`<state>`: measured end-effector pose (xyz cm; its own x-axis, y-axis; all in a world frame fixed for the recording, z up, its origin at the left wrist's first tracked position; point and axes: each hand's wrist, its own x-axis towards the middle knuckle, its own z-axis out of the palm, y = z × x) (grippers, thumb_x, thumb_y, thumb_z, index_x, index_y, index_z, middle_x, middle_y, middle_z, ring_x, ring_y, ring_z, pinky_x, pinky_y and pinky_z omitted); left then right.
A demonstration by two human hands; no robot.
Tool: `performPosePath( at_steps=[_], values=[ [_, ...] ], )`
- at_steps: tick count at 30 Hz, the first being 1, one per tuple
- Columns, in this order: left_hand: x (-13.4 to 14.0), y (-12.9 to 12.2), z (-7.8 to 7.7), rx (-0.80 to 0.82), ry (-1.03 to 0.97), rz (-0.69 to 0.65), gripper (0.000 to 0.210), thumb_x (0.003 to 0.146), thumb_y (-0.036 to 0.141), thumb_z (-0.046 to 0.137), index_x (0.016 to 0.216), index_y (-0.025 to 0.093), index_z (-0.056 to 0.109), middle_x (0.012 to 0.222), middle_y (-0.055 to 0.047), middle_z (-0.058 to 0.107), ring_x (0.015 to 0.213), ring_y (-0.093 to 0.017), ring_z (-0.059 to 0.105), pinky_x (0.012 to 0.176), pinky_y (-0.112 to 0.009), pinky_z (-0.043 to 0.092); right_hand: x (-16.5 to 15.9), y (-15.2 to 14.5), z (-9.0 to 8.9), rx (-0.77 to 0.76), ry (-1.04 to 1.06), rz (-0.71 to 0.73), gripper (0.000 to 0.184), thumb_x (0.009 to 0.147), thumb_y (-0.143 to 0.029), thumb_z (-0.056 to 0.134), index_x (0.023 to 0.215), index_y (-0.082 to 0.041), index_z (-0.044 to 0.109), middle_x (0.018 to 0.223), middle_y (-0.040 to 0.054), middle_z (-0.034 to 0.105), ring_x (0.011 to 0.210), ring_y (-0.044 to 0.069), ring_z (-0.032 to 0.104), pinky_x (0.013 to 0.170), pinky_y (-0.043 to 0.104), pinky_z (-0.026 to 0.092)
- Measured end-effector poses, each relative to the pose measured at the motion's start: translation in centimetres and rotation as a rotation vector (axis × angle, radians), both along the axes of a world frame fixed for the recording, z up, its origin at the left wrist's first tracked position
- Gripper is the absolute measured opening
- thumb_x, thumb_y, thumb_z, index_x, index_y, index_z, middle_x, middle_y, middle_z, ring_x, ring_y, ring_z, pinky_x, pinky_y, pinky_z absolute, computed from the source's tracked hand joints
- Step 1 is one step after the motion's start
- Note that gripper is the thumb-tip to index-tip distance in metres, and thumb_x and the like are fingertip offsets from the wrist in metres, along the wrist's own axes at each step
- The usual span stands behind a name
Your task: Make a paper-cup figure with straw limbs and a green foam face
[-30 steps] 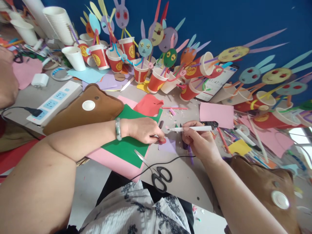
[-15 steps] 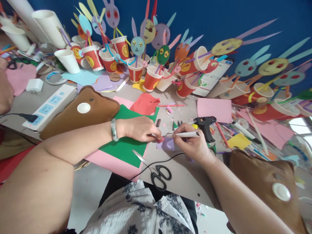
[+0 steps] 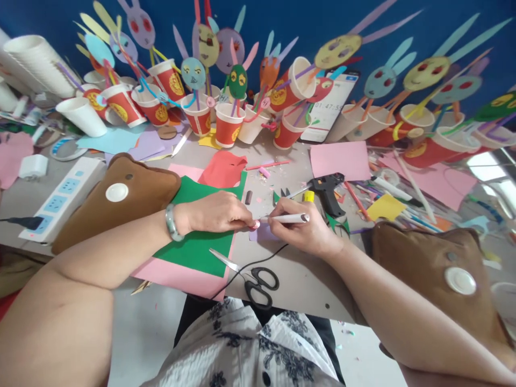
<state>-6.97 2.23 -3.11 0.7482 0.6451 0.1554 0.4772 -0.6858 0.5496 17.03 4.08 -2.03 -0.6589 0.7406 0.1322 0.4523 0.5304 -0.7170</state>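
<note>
My left hand (image 3: 215, 214) pinches a small pink round piece (image 3: 256, 224) at its fingertips, above a green sheet (image 3: 201, 258). My right hand (image 3: 302, 234) grips a slim white pen (image 3: 292, 218) in a writing hold. The pen's tip points left and comes close to the pink piece; whether they touch I cannot tell. Under the fingertips lies a scrap of purple paper (image 3: 262, 233). Black-handled scissors (image 3: 258, 282) rest half open near the table edge, crossed by a thin black cable (image 3: 258, 262).
Paper cups (image 3: 229, 124) with paper rabbit figures line the back, beside a phone (image 3: 332, 105). A glue gun (image 3: 328, 193) lies beyond my right hand. Brown cushions (image 3: 121, 199) flank both sides, and a power strip (image 3: 60, 196) is at the left. Paper scraps and sticks clutter the right.
The view has shifted, so the table's things appear further left. Both hands keep their holds; the pink piece and the pen's back end look slightly turned.
</note>
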Motion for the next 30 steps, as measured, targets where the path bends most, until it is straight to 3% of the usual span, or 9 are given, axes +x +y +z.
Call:
performPosePath(
  at_steps=[7,13,22,30],
  values=[
    [-0.2,0.0,0.5,0.019,0.032,-0.037,0.020,0.097,0.032,0.059,0.100,0.025,0.077,0.091,-0.003,0.079,0.077,-0.014,0.068,0.072,-0.025,0.044,0.4,0.7,0.3,-0.031,0.049,0.186,0.008,0.076,-0.016,0.053,0.070,-0.021,0.051,0.061,-0.0031,0.059,0.052,0.009,0.046,0.056,0.022,0.035],
    [-0.1,0.0,1.2,0.009,0.060,-0.047,0.022,0.098,0.032,0.057,0.100,0.023,0.077,0.089,-0.003,0.078,0.079,-0.014,0.070,0.072,-0.025,0.048,0.8,1.1,1.0,-0.073,0.062,0.289,0.012,0.075,-0.015,0.054,0.067,-0.021,0.047,0.057,-0.0052,0.053,0.050,0.008,0.038,0.053,0.022,0.032],
    [0.1,-0.1,1.2,0.071,0.030,-0.063,0.023,0.098,0.031,0.057,0.096,0.020,0.076,0.084,-0.003,0.078,0.076,-0.014,0.070,0.071,-0.024,0.049,0.8,1.4,0.3,-0.046,0.076,0.256,0.009,0.077,-0.019,0.053,0.070,-0.020,0.048,0.058,-0.0046,0.053,0.051,0.008,0.037,0.055,0.023,0.030],
    [0.1,0.0,1.3,0.080,0.034,-0.060,0.024,0.099,0.032,0.056,0.097,0.020,0.076,0.082,-0.004,0.077,0.075,-0.014,0.069,0.070,-0.024,0.049,1.3,1.7,0.7,-0.161,0.101,0.381,0.009,0.077,-0.017,0.055,0.069,-0.018,0.052,0.061,-0.0037,0.057,0.055,0.007,0.043,0.055,0.022,0.031]
  ],
)
